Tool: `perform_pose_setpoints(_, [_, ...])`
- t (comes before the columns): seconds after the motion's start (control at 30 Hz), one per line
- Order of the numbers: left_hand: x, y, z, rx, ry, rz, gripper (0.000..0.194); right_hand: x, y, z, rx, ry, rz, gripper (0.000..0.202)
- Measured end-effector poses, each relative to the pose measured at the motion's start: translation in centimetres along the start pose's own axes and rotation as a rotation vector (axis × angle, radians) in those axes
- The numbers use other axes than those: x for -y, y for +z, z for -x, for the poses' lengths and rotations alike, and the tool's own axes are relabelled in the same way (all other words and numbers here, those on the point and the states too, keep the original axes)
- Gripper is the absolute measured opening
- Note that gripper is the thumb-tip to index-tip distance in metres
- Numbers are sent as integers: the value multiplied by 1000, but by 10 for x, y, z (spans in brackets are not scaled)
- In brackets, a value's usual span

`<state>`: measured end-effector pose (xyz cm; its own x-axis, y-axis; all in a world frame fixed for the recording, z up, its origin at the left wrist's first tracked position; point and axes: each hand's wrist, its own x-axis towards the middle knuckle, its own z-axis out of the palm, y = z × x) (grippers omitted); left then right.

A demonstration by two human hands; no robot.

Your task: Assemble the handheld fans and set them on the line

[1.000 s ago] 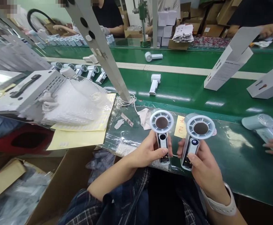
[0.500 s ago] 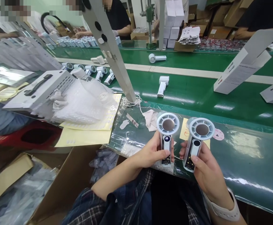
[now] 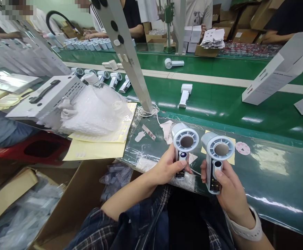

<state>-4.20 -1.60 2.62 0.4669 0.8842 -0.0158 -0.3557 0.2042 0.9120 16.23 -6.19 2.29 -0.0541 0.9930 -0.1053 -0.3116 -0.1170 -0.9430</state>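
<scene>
Here's the left hand (image 3: 168,168), wrapped firmly round the handle of a pale-blue plastic handheld fan with a round, spoked head (image 3: 185,141), thumb pressed on the front just under a small lit display reading 20. And over to the right hand (image 3: 231,185), fingers clamped just as snugly on a second pale-blue fan with a see-through dark handle (image 3: 217,152), thumb on its front, that round display dark!

Now the key line-up: the two fans sit side by side, near but apart, long axes almost parallel, heads away from the body, handles running back toward it, ring faces turned up at the wearer. Each lies squarely in its own palm, so neither hand has to cross.

Just beyond, a square yellow paper note (image 3: 231,160) peeks out around the right-hand fan, a round pink sticker (image 3: 242,148) off to its right, a crumpled whitish cloth (image 3: 167,131) behind the left-hand one. Farther out, on the glossy green conveyor belt (image 3: 214,97), a lone white-and-blue fan (image 3: 185,94) points its handle back this way, almost straight beyond the left hand, clearly the nearer of the two.
</scene>
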Motion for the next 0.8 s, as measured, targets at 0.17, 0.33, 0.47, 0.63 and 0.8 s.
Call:
perform_pose_setpoints(0.17, [-2, 2, 0, 69, 13, 202, 48, 4, 7, -4, 21, -27, 29, 26])
perform_pose_setpoints(0.33, [-3, 4, 0, 172, -4, 233, 42, 5, 6, -2, 44, -10, -2, 30])
perform_pose_setpoints(0.47, [-6, 8, -3, 143, 10, 220, 46, 4, 3, -1, 81, 4, 27, 31])
perform_pose_setpoints(0.63, [-5, 10, -4, 71, 9, 164, 50, 4, 4, -2, 38, -37, 75, 33])
perform_pose_setpoints(0.8, [-1, 6, -4, 47, 19, 126, 47, 0, 6, -4, 3, -35, 59, 31])
